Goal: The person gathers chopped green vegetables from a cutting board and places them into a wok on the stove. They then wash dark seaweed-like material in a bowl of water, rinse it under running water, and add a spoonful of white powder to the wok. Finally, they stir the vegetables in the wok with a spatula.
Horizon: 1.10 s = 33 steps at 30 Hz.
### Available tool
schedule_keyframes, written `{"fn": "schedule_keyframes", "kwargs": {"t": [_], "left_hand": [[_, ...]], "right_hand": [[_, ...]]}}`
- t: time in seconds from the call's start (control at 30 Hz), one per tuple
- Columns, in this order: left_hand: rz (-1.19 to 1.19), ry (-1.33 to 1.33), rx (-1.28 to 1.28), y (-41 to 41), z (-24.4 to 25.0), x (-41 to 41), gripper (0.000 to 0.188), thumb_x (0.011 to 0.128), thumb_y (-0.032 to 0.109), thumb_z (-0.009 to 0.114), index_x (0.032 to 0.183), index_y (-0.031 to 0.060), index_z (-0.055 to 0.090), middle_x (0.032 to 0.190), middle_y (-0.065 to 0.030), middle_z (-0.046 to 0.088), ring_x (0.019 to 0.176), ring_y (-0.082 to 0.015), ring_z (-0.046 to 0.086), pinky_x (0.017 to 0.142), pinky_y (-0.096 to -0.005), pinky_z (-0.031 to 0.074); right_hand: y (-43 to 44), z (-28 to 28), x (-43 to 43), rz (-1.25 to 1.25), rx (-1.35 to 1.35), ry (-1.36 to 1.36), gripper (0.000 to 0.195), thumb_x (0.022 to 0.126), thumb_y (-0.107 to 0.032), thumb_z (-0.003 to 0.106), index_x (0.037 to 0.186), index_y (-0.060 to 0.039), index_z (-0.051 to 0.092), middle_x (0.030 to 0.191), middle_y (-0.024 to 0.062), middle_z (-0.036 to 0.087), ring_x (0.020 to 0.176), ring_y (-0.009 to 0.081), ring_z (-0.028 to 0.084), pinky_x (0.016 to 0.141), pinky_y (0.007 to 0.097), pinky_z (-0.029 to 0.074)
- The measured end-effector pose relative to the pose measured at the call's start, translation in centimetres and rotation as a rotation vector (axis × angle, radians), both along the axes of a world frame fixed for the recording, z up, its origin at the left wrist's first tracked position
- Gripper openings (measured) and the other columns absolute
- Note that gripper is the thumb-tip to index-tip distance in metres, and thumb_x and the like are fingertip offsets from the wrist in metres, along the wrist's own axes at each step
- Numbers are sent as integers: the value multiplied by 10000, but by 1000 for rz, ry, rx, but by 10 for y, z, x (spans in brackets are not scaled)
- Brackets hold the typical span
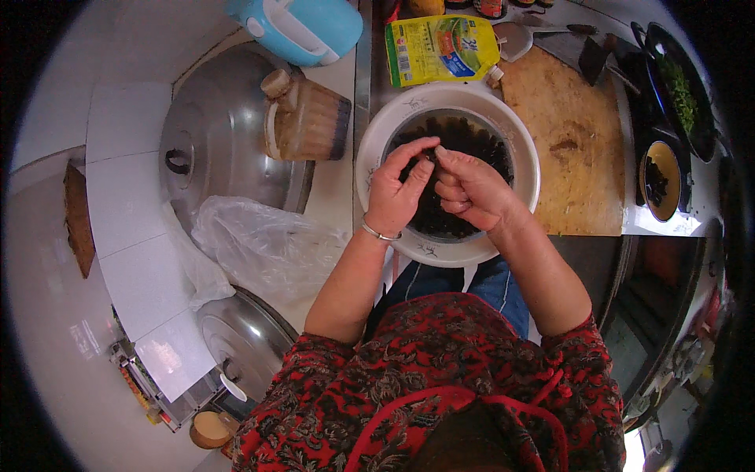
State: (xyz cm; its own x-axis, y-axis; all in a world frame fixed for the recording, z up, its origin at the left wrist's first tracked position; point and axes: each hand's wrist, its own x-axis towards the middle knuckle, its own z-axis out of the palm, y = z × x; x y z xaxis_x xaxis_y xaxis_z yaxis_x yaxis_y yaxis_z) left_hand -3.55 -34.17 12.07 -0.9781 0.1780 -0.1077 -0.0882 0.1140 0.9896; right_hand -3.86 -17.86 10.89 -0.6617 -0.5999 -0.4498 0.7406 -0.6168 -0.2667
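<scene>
A white plastic basin [525, 138] stands before me, with dark, wet pieces [448, 218] that look like black fungus lying in water. Above it, my left hand [406, 183], with a metal bangle at the wrist, pinches a small dark piece [431, 156] between thumb and fingers. My right hand [472, 186] meets it from the other side, thumb and forefinger on the same piece and the other fingers curled in. Both hands are close together over the middle of the basin.
Right of the basin lies a wooden cutting board [566, 147], then a bowl [671, 194] of dark pieces and a wok [702, 118] holding chopped greens. A yellow pouch [442, 50] lies behind. At left are a plastic jug [309, 118], large metal lid [230, 135] and plastic bag [265, 242].
</scene>
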Motion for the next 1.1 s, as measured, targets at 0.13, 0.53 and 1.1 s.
{"fn": "schedule_keyframes", "kwargs": {"t": [0.13, 0.53, 1.1], "left_hand": [[21, -78, 97, -1, -4, 4, 206, 926, 99, 598, 1122, 42, 629, 1037, -31, 639, 932, -116, 567, 829, -241, 455], [-18, 294, -309, -4, 2, -3, 135, 881, 92, 619, 991, 14, 615, 917, -117, 617, 857, -281, 608, 768, -337, 481], [-63, -130, -284, -4, -9, 16, 129, 906, 64, 560, 1029, 23, 565, 818, -111, 614, 663, -183, 585, 623, -298, 476]], "right_hand": [[-2, 9, 2, -9, 270, 106, 145, 925, -271, 625, 903, -141, 564, 637, -69, 455, 486, 24, 324, 402, 187, 215], [-2, 16, 3, -379, 1418, 1352, 177, 865, -134, 626, 1038, -102, 609, 798, 120, 613, 693, 236, 632, 608, 350, 515], [-10, -3, 28, 47, 1845, 1482, 251, 759, -89, 594, 1004, -50, 555, 782, 88, 618, 716, 229, 664, 609, 309, 548]]}}
